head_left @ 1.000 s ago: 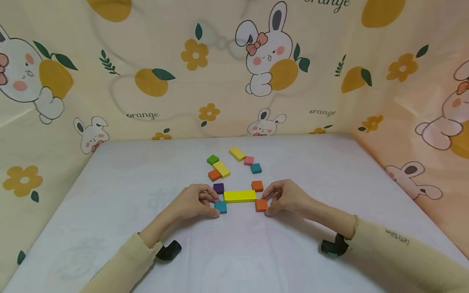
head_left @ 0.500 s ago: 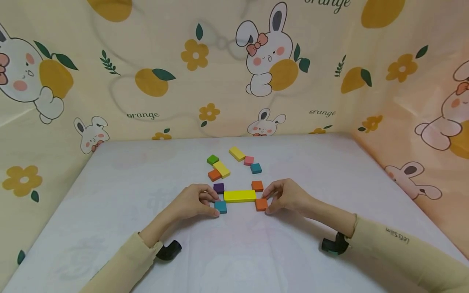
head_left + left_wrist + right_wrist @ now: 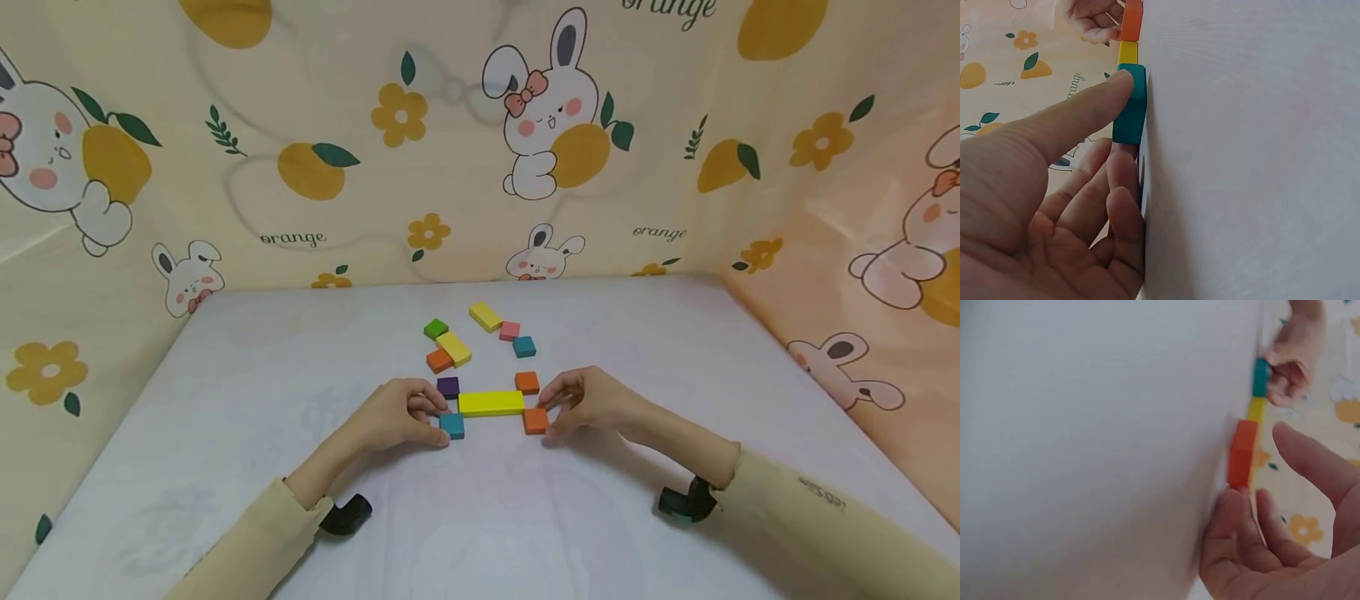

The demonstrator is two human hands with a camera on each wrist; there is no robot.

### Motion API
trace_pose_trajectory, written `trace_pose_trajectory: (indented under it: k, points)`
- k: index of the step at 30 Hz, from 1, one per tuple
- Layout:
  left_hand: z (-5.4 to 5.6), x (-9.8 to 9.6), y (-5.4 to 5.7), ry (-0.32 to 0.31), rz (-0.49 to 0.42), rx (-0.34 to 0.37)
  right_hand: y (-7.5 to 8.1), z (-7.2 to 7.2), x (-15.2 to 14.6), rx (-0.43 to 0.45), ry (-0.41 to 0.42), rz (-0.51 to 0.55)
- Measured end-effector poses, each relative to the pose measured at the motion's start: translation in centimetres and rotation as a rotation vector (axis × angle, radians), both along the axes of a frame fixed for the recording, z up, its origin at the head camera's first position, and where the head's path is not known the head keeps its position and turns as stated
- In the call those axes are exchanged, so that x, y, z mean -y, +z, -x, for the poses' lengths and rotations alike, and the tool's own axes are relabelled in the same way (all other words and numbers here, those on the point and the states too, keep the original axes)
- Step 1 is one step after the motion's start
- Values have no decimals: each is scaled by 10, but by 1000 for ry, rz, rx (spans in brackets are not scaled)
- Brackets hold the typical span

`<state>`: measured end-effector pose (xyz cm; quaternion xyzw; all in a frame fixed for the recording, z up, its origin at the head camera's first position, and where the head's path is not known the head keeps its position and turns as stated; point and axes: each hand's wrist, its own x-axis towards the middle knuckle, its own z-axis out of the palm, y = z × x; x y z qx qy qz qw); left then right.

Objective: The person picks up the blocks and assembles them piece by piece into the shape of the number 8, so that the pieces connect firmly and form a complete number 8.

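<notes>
Between thumb and fingers my left hand pinches a teal block; the left wrist view shows the thumb lying against its face. This block sits at the near left end of a long yellow block. At the opposite end, an orange block lies by my right hand. In the right wrist view, the right fingertips are right at the orange block's side, while the thumb stands apart from it. A purple block and a second orange block flank the yellow block's far corners.
Farther back on the white tabletop lie two pale yellow blocks, one left and one right. Near them are a green block, an orange block, a pink block and another teal block. A printed curtain hangs behind.
My right thumb has eased slightly away from the near orange block, and the right forearm has shifted a little to the right. My left hand and the blocks stay in place.
</notes>
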<state>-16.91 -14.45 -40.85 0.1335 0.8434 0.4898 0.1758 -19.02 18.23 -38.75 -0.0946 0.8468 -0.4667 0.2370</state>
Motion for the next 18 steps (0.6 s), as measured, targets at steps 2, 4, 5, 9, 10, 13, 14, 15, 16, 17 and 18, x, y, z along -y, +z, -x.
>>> trace_pose_trajectory:
  k: [2, 4, 5, 9, 10, 13, 14, 15, 16, 17, 18]
  points:
    - [-1, 0, 0, 2, 2, -2, 2, 1, -3, 17, 18, -7]
    - [-1, 0, 0, 8, 11, -3, 3, 2, -5, 33, 35, 6]
    - [-1, 0, -1, 8, 14, -5, 3, 2, -6, 38, 38, 12]
    - [-2, 1, 0, 15, 21, -4, 4, 4, -7, 40, 36, 51]
    - [-2, 1, 0, 14, 20, -5, 3, 5, -7, 39, 32, 61]
    - [-2, 0, 1, 11, 15, -6, 2, 6, -7, 40, 28, 86]
    - [-2, 0, 1, 9, 15, -7, 1, 6, -6, 44, 24, 91]
    - [-2, -1, 1, 8, 15, -8, 1, 6, -6, 43, 23, 88]
    - [-2, -1, 1, 7, 14, -9, 0, 6, -5, 40, 23, 86]
    - [-2, -2, 1, 8, 14, -8, 0, 6, -5, 36, 23, 83]
    - [-2, -2, 1, 10, 16, -8, 0, 6, -4, 34, 22, 81]
